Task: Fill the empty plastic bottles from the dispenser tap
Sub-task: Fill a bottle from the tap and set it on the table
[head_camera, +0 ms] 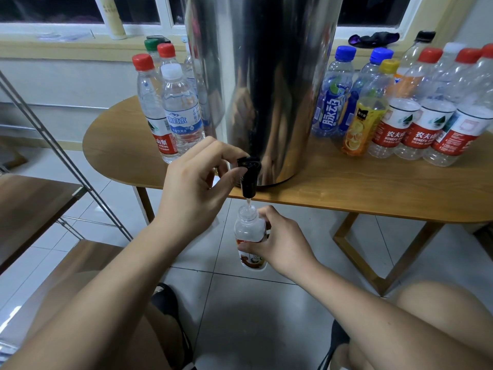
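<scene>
A tall steel dispenser (269,84) stands on the wooden table (373,188), its black tap (248,177) hanging over the front edge. My left hand (194,185) pinches the tap's lever with thumb and fingers. A thin stream of water falls from the spout into a small uncapped plastic bottle (249,231) with an orange and white label. My right hand (280,241) grips that bottle around its middle, holding it upright just under the tap.
Several capped bottles (170,108) stand left of the dispenser, and several more (416,110) crowd the table on the right. A metal-framed shelf (40,198) stands at the left. My knees and the tiled floor lie below.
</scene>
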Demonstrator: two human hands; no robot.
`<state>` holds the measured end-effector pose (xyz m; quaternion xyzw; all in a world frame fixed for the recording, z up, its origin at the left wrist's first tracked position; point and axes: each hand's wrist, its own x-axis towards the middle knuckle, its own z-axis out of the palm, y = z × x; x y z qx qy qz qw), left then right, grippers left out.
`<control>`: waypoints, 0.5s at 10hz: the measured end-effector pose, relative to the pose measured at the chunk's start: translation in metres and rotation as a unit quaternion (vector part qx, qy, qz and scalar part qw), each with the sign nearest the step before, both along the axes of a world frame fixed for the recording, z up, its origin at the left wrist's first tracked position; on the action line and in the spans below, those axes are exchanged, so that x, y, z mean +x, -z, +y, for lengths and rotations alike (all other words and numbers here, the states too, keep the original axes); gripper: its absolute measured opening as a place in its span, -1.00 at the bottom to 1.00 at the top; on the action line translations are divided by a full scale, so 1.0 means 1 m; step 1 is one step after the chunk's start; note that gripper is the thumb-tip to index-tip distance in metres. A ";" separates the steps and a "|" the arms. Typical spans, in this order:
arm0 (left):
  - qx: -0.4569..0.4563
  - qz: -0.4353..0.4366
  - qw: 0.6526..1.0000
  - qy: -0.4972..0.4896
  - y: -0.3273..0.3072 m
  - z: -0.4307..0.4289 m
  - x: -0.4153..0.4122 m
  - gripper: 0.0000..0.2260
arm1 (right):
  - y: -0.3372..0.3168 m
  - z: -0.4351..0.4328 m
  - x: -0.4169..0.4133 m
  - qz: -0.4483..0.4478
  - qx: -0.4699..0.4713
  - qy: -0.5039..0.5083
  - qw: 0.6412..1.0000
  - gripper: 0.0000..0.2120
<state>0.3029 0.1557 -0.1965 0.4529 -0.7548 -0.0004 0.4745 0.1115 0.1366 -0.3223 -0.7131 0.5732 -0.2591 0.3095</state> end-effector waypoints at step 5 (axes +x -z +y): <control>0.007 0.006 1.000 0.006 0.002 -0.001 0.001 -0.89 | 0.001 0.000 0.000 0.008 -0.002 -0.004 1.000 -0.35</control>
